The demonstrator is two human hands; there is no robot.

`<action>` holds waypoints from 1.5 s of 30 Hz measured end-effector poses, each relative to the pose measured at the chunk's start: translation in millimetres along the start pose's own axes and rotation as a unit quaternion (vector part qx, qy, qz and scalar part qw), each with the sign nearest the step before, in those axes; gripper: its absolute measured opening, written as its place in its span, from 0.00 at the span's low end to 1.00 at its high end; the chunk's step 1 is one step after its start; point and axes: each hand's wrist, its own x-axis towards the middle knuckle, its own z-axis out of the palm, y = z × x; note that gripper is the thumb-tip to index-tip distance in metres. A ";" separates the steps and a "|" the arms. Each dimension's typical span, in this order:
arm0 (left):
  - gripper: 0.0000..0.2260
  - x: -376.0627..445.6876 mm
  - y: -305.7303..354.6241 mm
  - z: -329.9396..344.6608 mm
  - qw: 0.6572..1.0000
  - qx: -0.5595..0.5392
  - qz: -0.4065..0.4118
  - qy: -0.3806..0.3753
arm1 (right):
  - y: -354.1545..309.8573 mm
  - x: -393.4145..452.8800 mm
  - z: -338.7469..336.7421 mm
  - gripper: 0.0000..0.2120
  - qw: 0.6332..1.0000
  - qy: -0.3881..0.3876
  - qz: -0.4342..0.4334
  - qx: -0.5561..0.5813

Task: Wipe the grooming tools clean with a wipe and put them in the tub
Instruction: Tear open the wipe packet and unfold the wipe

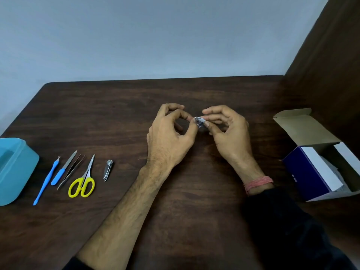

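Over the dark brown wood-grain counter (120, 117), the left hand (167, 137) and the right hand (229, 133) meet near the middle, each pinching one side of a small silvery foil sachet (199, 121) between thumb and fingertips; both grips are closed on it, held just above the surface. The right wrist wears a pink thread band (258, 184) beside a dark sleeve.

At the left edge stands a light blue plastic tub (13, 172). Beside it, laid in a row, apart from each other or nearly touching: a slim blue-handled cuticle pusher (45, 182), a blue-handled metal nail file (63, 168), steel tweezers (71, 172), yellow-handled small scissors (82, 184), and a silver nail clipper (108, 170).

At the right sits an open navy and white cardboard box (311, 172), its flaps raised, white packets inside.
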 end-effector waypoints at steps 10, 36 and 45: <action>0.04 0.7 2.4 -1.0 1.000 -0.012 -0.019 -0.012 | 0.5 -0.4 -0.3 0.11 1.000 0.002 -0.002 -0.004; 0.07 0.8 -1.0 0.6 0.997 0.069 0.001 0.021 | -3.3 -3.4 -1.1 0.12 1.000 -0.016 -0.019 -0.009; 0.06 2.9 -2.0 -8.2 0.985 0.147 0.087 -0.033 | -3.1 -3.3 -1.0 0.12 1.000 -0.021 -0.019 -0.001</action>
